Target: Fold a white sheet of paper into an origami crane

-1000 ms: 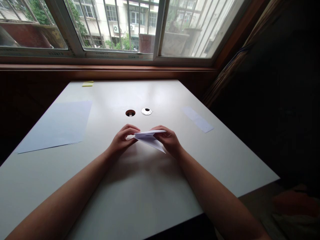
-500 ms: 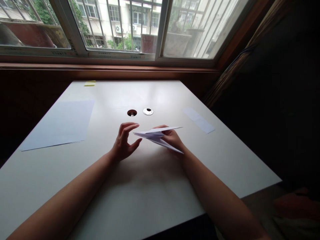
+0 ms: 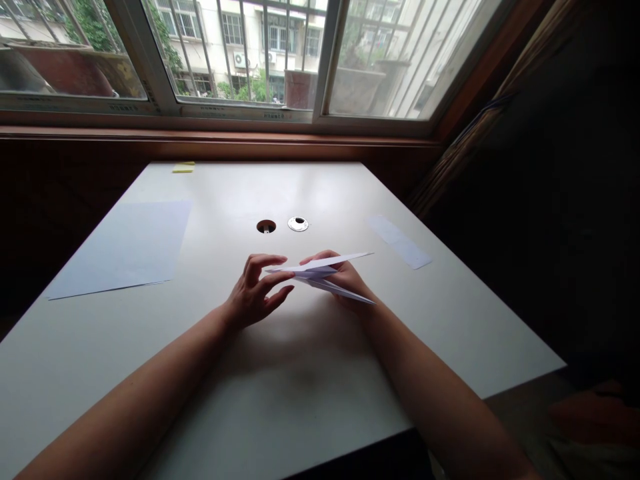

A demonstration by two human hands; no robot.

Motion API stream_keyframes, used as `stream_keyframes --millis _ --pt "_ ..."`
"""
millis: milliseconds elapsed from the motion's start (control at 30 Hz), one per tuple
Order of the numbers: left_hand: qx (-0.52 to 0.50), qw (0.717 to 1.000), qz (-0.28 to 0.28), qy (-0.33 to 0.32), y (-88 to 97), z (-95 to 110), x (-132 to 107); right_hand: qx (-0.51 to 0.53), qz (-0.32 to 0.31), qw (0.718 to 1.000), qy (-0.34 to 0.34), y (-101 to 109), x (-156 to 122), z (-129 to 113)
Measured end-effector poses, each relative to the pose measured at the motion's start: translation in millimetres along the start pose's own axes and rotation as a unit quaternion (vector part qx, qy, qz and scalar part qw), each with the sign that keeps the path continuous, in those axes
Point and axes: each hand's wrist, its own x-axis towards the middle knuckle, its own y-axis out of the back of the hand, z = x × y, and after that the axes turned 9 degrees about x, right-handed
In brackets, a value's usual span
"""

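A folded white paper airplane (image 3: 320,269) is held above the table, its nose toward the left and its wings spread to the right. My right hand (image 3: 345,275) grips it from below and behind; the wings hide part of those fingers. At the nose, my left hand (image 3: 257,290) has its fingers apart, with one finger laid across the paper's near side and the thumb free below.
Sheets of white paper (image 3: 120,247) lie on the white table (image 3: 280,400) at left. A paper strip (image 3: 399,241) is at right. Behind my hands are a round cable hole (image 3: 266,227) and its cover (image 3: 299,225). Yellow sticky notes (image 3: 183,167) lie near the window.
My left hand has come closer to the airplane's nose, and one finger now lies over it. The right hand keeps its hold. The view has shifted slightly.
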Motion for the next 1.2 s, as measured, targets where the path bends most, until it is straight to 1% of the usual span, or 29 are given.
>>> stream_keyframes --millis 200,367,500,633,767,867,933,1033,1133,1200 --pt "0.016 0.999 -0.028 0.019 -0.8 -3.2 -2.7 -0.006 -0.008 1.000 -0.010 -0.5 -2.2 -0.9" --pt "-0.023 0.999 -0.041 0.024 -4.5 -5.5 -3.8 -0.016 -0.010 1.000 -0.004 3.8 -0.2 0.6" --pt "-0.041 0.998 -0.046 0.033 -4.6 -4.4 -1.4 -0.039 -0.015 0.999 -0.017 6.1 2.3 1.6" --pt "-0.049 0.997 -0.052 0.030 -3.7 -4.5 0.4 0.003 -0.008 1.000 -0.020 5.9 3.1 7.5" --pt "-0.068 0.995 -0.057 0.047 -5.1 -6.9 -1.0 0.046 0.003 0.999 -0.025 4.4 3.2 12.1" --pt "-0.082 0.992 -0.059 0.079 -6.5 -9.0 -1.8 0.040 0.014 0.999 -0.015 3.0 2.5 10.2" --pt "-0.096 0.987 -0.054 0.119 -7.1 -10.1 -1.4 0.031 0.023 0.999 -0.001 2.8 2.0 8.0" --pt "-0.138 0.972 -0.050 0.186 -7.8 -10.7 -0.6 0.026 0.040 0.998 0.031 4.8 2.8 7.2" --pt "-0.176 0.954 -0.070 0.234 -8.6 -10.2 -0.8 0.015 0.051 0.996 0.067 9.3 5.1 9.9" --pt "-0.198 0.941 -0.088 0.261 -9.4 -9.9 -1.4 0.005 0.045 0.996 0.076 11.8 6.4 11.9"
